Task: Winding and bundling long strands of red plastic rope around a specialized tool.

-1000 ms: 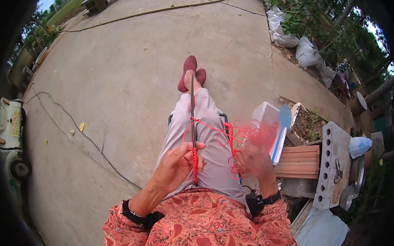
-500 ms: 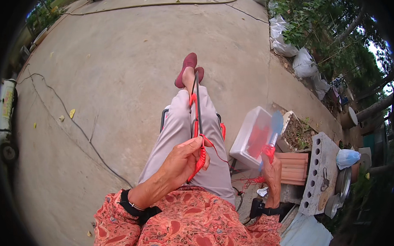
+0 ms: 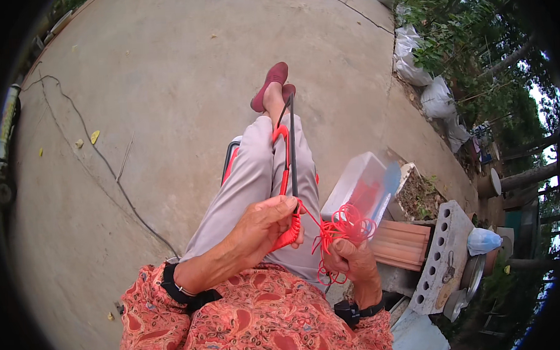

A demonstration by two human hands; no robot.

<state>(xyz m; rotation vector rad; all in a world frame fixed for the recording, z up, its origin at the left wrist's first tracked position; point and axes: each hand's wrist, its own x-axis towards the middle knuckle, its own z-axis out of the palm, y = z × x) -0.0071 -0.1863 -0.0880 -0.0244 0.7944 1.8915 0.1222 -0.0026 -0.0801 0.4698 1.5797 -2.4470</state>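
My left hand [image 3: 257, 228] is closed around the near end of a long, narrow black frame [image 3: 293, 150], which lies over my legs and points toward my feet. Red cord [image 3: 289, 235] is wound in tight coils around the frame's near end, and more red covers part of its left side. A loose, tangled bundle of red cord [image 3: 343, 227] is gripped in my right hand [image 3: 355, 259], to the right of my thighs. One strand runs between the bundle and the wound part. My left fingers partly hide the coils.
At the right stands a white box [image 3: 357, 178] with something red inside. Beside it are a planter box with soil [image 3: 419, 198], a ribbed terracotta block [image 3: 398, 245] and a concrete slab with holes [image 3: 442, 256]. White sacks [image 3: 438, 98] line the edge; a dark cable [image 3: 110, 171] crosses the ground at left.
My right hand has come in from the right, closer to my left hand, bringing the red cord bundle up beside my thigh. My left hand still grips the frame, and the view has shifted slightly.
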